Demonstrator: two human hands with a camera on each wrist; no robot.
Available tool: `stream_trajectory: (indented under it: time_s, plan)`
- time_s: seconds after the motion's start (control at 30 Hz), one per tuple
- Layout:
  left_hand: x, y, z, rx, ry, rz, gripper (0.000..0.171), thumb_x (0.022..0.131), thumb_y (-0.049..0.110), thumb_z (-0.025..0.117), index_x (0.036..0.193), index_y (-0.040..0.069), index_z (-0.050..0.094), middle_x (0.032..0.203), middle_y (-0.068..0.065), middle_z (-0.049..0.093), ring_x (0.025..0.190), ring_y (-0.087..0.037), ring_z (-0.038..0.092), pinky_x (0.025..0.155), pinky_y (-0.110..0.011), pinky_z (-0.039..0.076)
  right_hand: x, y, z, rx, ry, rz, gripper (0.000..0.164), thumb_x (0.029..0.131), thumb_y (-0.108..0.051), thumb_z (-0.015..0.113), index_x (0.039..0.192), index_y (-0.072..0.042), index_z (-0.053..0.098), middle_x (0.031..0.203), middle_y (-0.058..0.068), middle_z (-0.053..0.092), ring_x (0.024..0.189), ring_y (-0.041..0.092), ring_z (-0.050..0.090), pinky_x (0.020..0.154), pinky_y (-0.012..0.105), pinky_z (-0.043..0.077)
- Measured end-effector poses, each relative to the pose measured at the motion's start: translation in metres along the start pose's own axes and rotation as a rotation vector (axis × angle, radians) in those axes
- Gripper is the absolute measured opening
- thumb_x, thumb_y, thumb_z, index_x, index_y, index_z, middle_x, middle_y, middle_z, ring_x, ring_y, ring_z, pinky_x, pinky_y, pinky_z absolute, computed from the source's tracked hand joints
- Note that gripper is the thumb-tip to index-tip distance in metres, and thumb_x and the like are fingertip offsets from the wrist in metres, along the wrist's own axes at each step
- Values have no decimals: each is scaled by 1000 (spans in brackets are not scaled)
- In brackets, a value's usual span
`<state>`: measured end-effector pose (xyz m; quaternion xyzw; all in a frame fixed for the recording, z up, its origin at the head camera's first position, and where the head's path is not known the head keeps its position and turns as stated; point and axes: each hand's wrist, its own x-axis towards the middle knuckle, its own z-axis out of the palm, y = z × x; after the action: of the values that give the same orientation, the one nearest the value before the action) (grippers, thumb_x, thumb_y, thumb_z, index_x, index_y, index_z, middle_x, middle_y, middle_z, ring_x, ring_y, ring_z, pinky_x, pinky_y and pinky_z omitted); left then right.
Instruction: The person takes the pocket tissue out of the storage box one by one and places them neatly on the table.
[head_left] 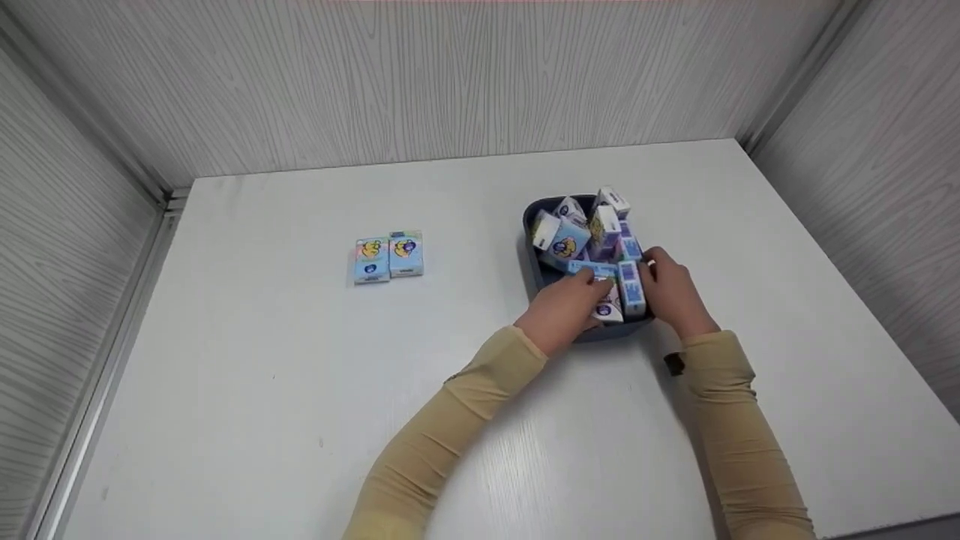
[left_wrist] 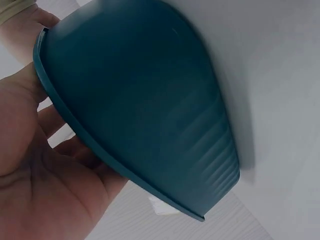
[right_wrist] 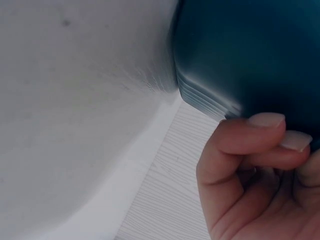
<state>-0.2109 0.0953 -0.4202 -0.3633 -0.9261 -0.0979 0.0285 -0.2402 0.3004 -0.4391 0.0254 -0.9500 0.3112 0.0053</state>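
A dark teal plastic basket (head_left: 530, 262) stands right of the table's middle, heaped with small printed cardboard boxes. My left hand (head_left: 561, 311) reaches over its near rim and holds a small white box (head_left: 609, 306) among the others; in the left wrist view the basket wall (left_wrist: 135, 100) hides the fingertips. On the basket's right side, my right hand (head_left: 671, 292) grips the rim beside an upright blue-and-white box (head_left: 631, 289). In the right wrist view its curled fingers (right_wrist: 235, 140) lie against the outer wall.
Two light-blue boxes, a left one (head_left: 372, 261) and a right one (head_left: 406, 255), lie side by side left of the basket on the white table (head_left: 262, 337). Pale wood-grain panels (head_left: 450, 82) border the table at the back and sides.
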Motion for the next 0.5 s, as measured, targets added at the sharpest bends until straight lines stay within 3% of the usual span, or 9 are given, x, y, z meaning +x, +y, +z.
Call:
stream_trajectory:
  time_s: [0.17,0.37,0.5]
  plan:
    - [3,0,-1,-85,-35,-3,49,90,23,67,136,14,52,125,-12,51,102,-19,58,85,-28,49,0,1,0,-5,-3,9,35,104,-23,34,122,4,46,94,22,61,75,28,57,64,39,45]
    - [6,1,-1,-104,-72,-16,57,88,18,70,141,15,47,129,-12,50,111,-21,54,90,-29,47,0,1,0,-2,-1,5,35,103,-22,34,122,5,47,95,22,62,76,28,57,64,39,44]
    - [8,0,-2,-123,-59,-13,50,89,13,69,136,15,52,126,-13,51,107,-22,54,90,-30,46,0,0,0,-7,-3,4,36,104,-23,33,122,4,47,92,21,61,73,28,56,63,39,44]
